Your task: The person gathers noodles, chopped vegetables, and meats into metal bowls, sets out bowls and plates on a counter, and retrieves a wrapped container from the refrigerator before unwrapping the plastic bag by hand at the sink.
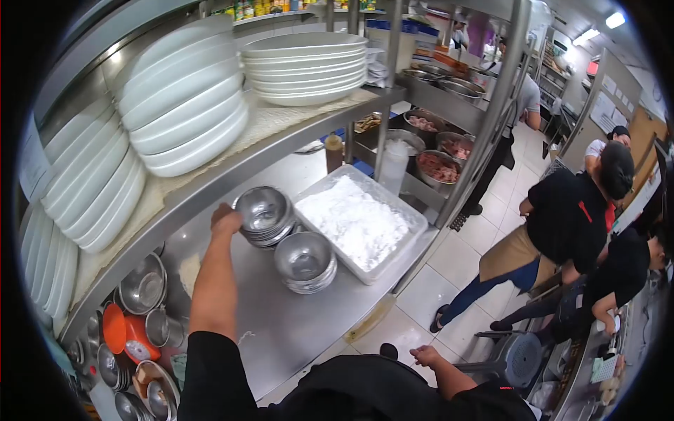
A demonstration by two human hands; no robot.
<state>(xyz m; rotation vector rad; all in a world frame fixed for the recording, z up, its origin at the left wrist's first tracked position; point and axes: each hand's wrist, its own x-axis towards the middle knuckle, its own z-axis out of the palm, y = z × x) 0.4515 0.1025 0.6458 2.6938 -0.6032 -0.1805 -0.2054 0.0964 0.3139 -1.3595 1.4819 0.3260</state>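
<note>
My left hand [226, 220] is closed at the left rim of a stack of metal bowls [264, 210] on the steel counter. A second stack of metal bowls [305, 259] stands beside it, nearer to me. To the right of both lies a clear plastic tub [415, 223] filled with white powder [354, 221]. My right hand [423, 356] hangs low over the floor, away from the counter, its fingers curled; whether anything is in them is too small to tell.
White plates [305, 70] are stacked on the shelf [281, 137] above the counter. Metal bowls [142, 284] and an orange scale [140, 340] sit at the lower left. Meat containers [439, 168] stand beyond the tub. Co-workers [572, 203] stand at the right.
</note>
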